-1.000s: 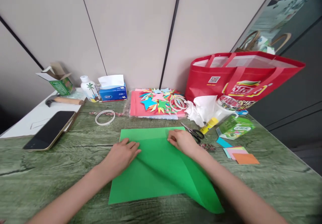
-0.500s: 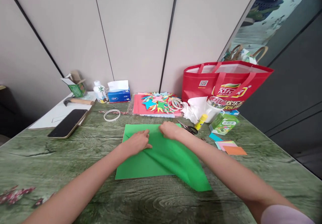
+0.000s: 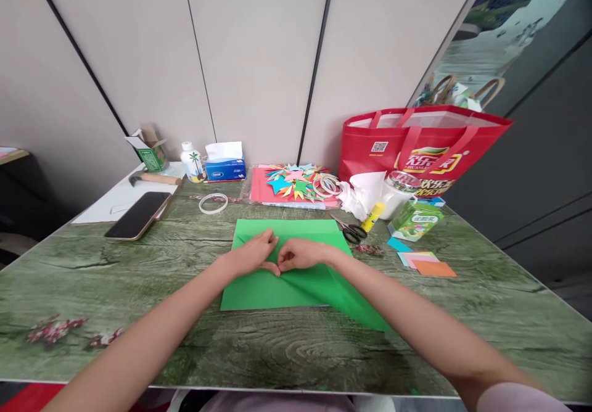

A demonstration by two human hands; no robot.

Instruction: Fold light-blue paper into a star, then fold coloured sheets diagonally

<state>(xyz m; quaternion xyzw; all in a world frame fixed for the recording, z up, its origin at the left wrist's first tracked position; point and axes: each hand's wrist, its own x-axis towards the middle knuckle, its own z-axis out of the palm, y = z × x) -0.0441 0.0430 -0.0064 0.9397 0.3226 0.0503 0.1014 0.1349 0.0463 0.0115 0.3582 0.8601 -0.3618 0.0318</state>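
A stack of green paper (image 3: 259, 298) lies on the table in front of me, with a thin, creased top sheet of green paper (image 3: 335, 288) slanting off toward the lower right. My left hand (image 3: 254, 253) rests on the paper's left part, thumb stretched out and fingers apart. Close beside that thumb, my right hand (image 3: 300, 254) has its fingertips pinched together on the top sheet. The exact spot it grips is partly hidden by the fingers. Black-handled scissors (image 3: 354, 233) lie by the stack's right edge.
At the back are a tissue pack (image 3: 225, 168), folded paper stars (image 3: 296, 182), a red bag (image 3: 383, 147) and a white mug (image 3: 395, 202). A glue stick (image 3: 374, 216) and colored paper pieces (image 3: 432, 267) lie right; a tape roll (image 3: 213, 203), phone (image 3: 139, 216) and hammer (image 3: 155, 179) left.
My right hand has come from the paper's far edge toward me and left, next to my left thumb. The top sheet's loose corner lies lower behind my right forearm. The view has tilted slightly.
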